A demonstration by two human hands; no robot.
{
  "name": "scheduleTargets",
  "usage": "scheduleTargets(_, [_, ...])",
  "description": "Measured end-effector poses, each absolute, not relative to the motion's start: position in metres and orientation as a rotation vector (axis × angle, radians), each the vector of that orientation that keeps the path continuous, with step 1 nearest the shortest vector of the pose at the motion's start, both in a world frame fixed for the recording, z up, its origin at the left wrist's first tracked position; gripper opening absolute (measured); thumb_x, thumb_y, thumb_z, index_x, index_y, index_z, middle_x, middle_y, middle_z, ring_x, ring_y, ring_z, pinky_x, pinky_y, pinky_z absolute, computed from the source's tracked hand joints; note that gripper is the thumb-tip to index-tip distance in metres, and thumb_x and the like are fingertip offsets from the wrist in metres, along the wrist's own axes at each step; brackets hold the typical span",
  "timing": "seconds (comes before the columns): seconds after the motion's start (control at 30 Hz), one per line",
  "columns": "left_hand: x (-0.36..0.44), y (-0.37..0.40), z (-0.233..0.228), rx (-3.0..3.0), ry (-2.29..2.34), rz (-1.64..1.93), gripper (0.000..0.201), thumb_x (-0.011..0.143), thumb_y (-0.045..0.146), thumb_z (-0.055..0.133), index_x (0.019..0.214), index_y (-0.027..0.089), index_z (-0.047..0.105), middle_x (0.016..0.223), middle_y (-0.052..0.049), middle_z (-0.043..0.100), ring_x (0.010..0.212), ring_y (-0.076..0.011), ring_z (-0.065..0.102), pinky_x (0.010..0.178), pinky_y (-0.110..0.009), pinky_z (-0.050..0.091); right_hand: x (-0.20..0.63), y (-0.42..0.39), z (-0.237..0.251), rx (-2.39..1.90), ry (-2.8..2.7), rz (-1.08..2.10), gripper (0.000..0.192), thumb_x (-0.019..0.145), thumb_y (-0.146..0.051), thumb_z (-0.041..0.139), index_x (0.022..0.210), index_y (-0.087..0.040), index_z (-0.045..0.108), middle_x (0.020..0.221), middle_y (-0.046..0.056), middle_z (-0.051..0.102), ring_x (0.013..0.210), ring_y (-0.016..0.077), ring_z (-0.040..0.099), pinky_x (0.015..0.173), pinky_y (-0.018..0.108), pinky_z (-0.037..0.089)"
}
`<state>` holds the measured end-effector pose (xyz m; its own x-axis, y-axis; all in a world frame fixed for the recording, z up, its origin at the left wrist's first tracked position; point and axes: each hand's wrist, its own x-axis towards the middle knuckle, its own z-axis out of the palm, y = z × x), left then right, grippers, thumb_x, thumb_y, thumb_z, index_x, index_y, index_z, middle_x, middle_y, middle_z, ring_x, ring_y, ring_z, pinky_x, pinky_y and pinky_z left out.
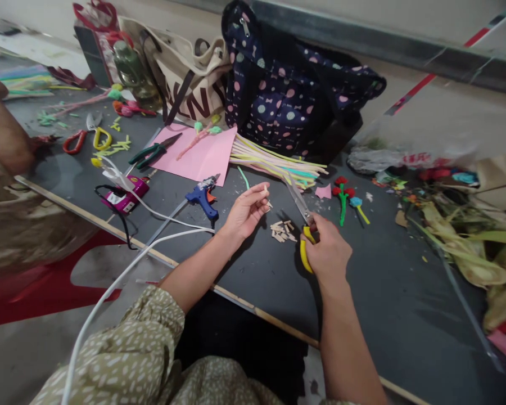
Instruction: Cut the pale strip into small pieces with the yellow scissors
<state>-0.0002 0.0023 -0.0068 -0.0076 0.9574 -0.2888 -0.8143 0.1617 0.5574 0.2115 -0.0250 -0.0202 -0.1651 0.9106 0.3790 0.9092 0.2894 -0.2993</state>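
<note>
— Head view: right hand clenched on yellow-handled scissors, blades pointing up toward the polka-dot bag.
— And the left hand?
— Pinching a short pale stick between fingertips, below the polka-dot bag.
— Cut pieces?
— Small pile of stick bits between both hands, on the dark table.
— Contents of that bag?
— Cannot tell; opening dark. Left of it, canvas tote, inside hidden too. Pipe-cleaner bundle lying against the bag's foot; blue glue gun lower left of it.
</note>
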Motion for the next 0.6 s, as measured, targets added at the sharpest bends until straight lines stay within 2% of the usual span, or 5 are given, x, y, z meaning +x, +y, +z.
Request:
scheduleTargets(0.23, [0.0004, 0.0022, -0.0083, 0.377, 0.768, 1.46, 0.033, 0.07, 0.014, 0.074, 0.102, 0.019, 0.069, 0.073, 0.003, 0.065, 0.057, -0.0031, 0.055, 0.059, -0.016, 0.049, 0.2106, -0.0238, -0.0224, -1.656, -1.978, 0.032, 0.041, 0.075, -0.023, 0.057, 0.115, -0.027, 0.061, 0.089, -0.001, 0.067, 0.085, 0.0153, 0.063, 0.069, 0.026, 0.043])
scheduleTargets(0.43, [-0.0049, 0.0058, -0.0086, 0.603, 1.041, 1.809, 0.032, 0.07, 0.019, 0.074, 0.102, 0.022, 0.067, 0.073, 0.003, 0.061, 0.058, -0.0051, 0.051, 0.055, -0.017, 0.045, 0.2111, -0.0235, -0.0213, -1.686, -1.934, 0.033, 0.04, 0.075, -0.025, 0.057, 0.114, -0.026, 0.062, 0.09, 0.0, 0.068, 0.085, 0.0164, 0.062, 0.069, 0.027, 0.043])
scheduleTargets(0.5, [-0.0075, 0.008, -0.0091, 0.533, 1.065, 1.74, 0.03, 0.068, 0.019, 0.074, 0.097, 0.02, 0.066, 0.069, 0.004, 0.059, 0.054, -0.0055, 0.049, 0.053, -0.018, 0.043, 0.2113, -0.0236, -0.0208, -1.685, -1.932, 0.037, 0.039, 0.075, -0.024, 0.057, 0.114, -0.026, 0.062, 0.089, 0.0, 0.068, 0.085, 0.0167, 0.062, 0.069, 0.027, 0.043])
scheduleTargets(0.6, [-0.0066, 0.0093, -0.0112, 0.635, 1.162, 1.751, 0.032, 0.069, 0.019, 0.072, 0.1, 0.022, 0.065, 0.073, 0.004, 0.061, 0.057, -0.0062, 0.05, 0.056, -0.018, 0.042, 0.2116, -0.0234, -0.0203, -1.673, -1.932, 0.042, 0.038, 0.074, -0.023, 0.057, 0.112, -0.026, 0.062, 0.086, 0.0, 0.067, 0.085, 0.0168, 0.062, 0.068, 0.027, 0.043])
